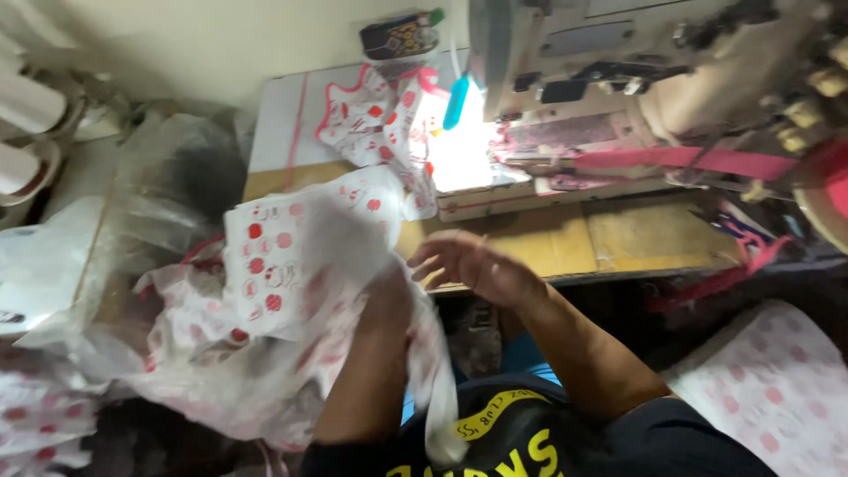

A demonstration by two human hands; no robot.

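Starting at nine o'clock, clear plastic bags and a heap of white cloth printed with red dots crowd the low left side. Rising from that heap, the white red-dotted cloth piece sits just left of centre, its long axis running from about seven o'clock up toward one o'clock. The left hand is buried in its folds at the cloth's right edge; motion blur hides the fingers, so I cannot tell how firmly they close, though the cloth drapes over and hangs from that hand. The right hand hovers just beside it at three o'clock, fingers spread and holding nothing, apart from the fabric. The left hand is clearly nearer. Beyond, at twelve o'clock, another dotted piece with pink edging lies under the sewing machine. The bare wooden table at two o'clock offers open room; its front edge runs just past the right hand.
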